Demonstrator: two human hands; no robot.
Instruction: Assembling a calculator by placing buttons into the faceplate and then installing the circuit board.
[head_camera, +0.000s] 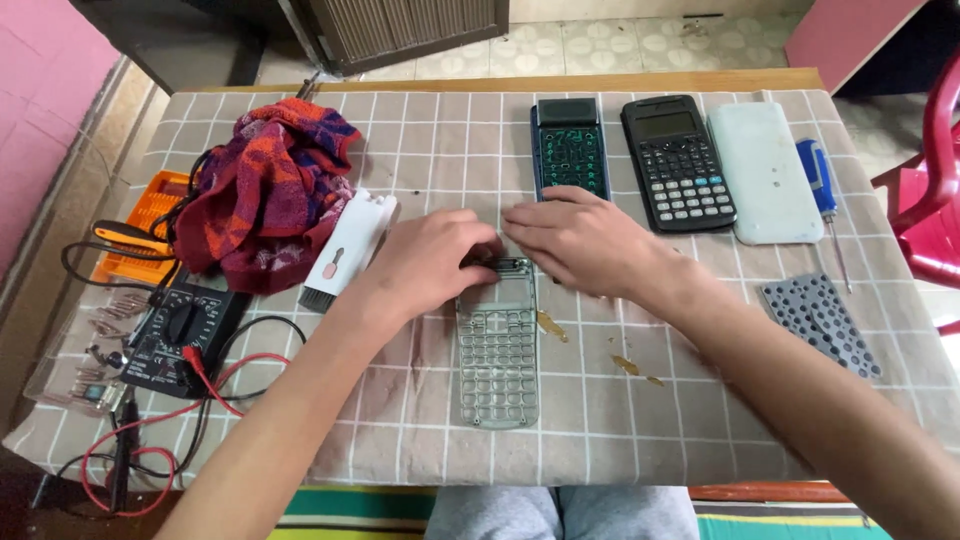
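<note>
We've got both hands on the top end of the clear keypad frame (497, 350), which lies flat on the checked table (400, 420) right in front of us. Left hand (430, 262) is curled over the frame's upper left corner, fingers pressed together on it. Right hand (575, 238) lies flat with fingers together, tips touching the same top edge. Just beyond sit an opened calculator (570, 148), a black calculator (678, 162) and a white back cover (765, 172). Grey rubber keypad (822, 322) off right, multimeter (182, 335) left.
</note>
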